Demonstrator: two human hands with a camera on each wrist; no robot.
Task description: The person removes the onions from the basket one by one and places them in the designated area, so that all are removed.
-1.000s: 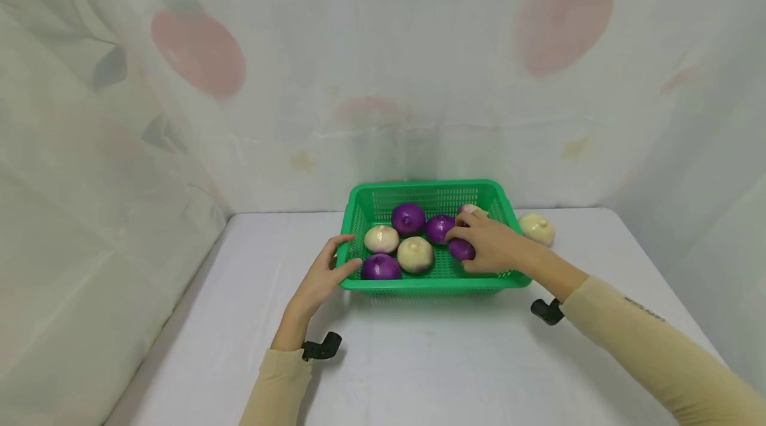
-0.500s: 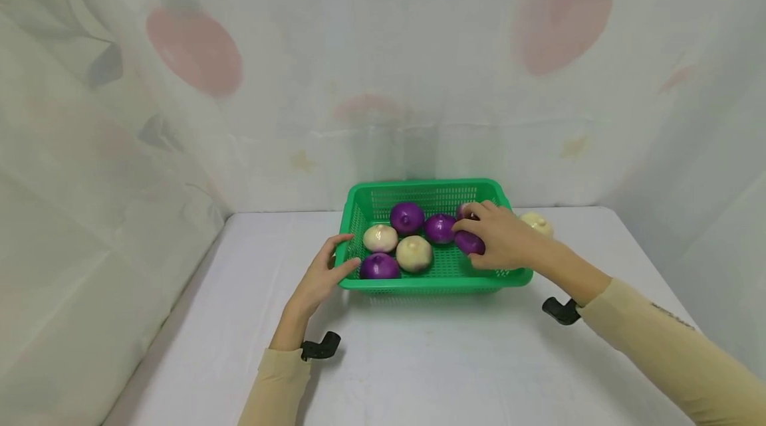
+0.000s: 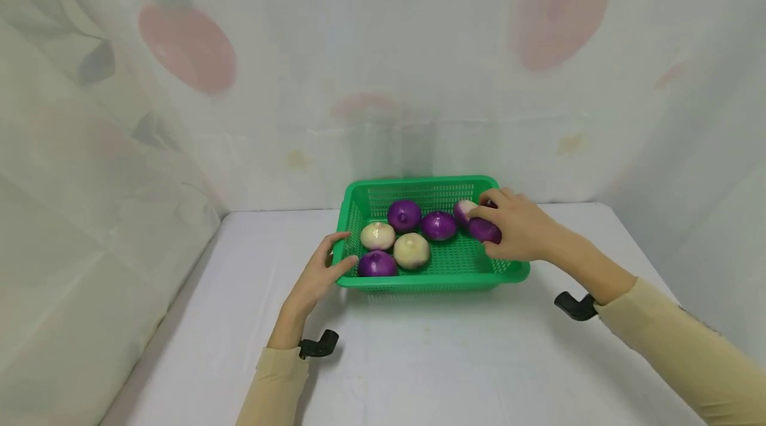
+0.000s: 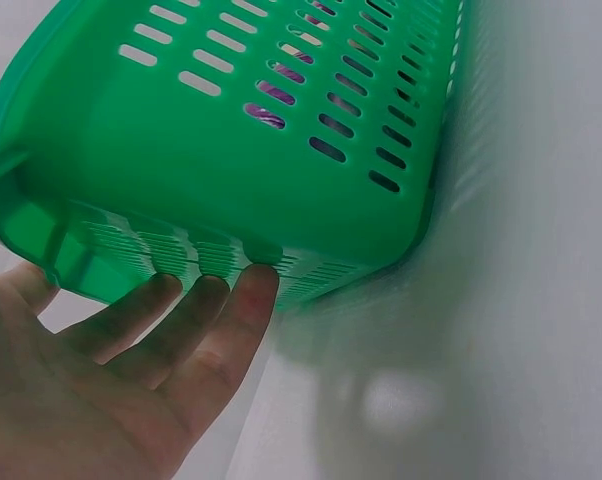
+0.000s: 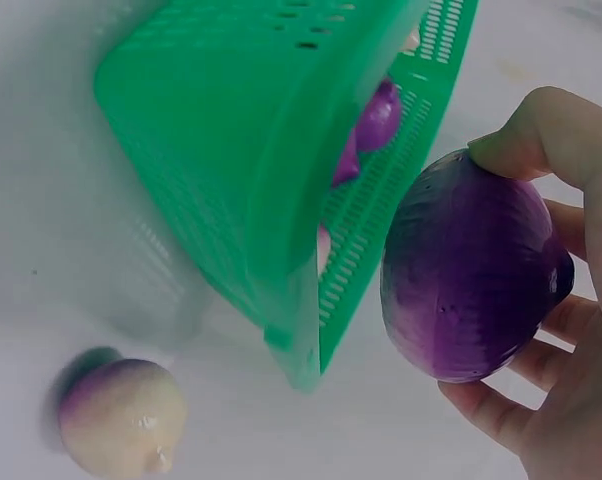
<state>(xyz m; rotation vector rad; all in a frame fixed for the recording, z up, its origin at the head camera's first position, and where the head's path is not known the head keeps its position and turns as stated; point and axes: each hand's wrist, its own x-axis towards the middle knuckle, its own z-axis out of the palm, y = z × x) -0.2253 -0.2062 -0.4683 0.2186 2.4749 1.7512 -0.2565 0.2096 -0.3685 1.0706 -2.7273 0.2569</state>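
Observation:
A purple onion [image 3: 485, 230] is pinched in my right hand [image 3: 529, 230], at the right end of the green plastic basket [image 3: 431, 280]. In the right wrist view this onion [image 5: 471, 265] is held between thumb and fingers, clear of the basket wall. My left hand [image 3: 314, 276] holds the basket's left end by its rim; in the left wrist view its fingertips [image 4: 256, 285] touch the perforated wall from outside. Inside the basket sit purple onions [image 3: 404, 215], two cream ones [image 3: 411, 251] and a purple-and-white one [image 3: 464, 211] near the right hand.
A cream onion with a purple side [image 5: 123, 418] lies on the table outside the basket's right end; my right hand hides it in the head view. The table has a white cloth [image 3: 431, 359]. A printed curtain [image 3: 371, 80] hangs behind it.
My right hand has moved right with the purple onion, from above the basket's inside to over its right rim. The left hand stays at the left end.

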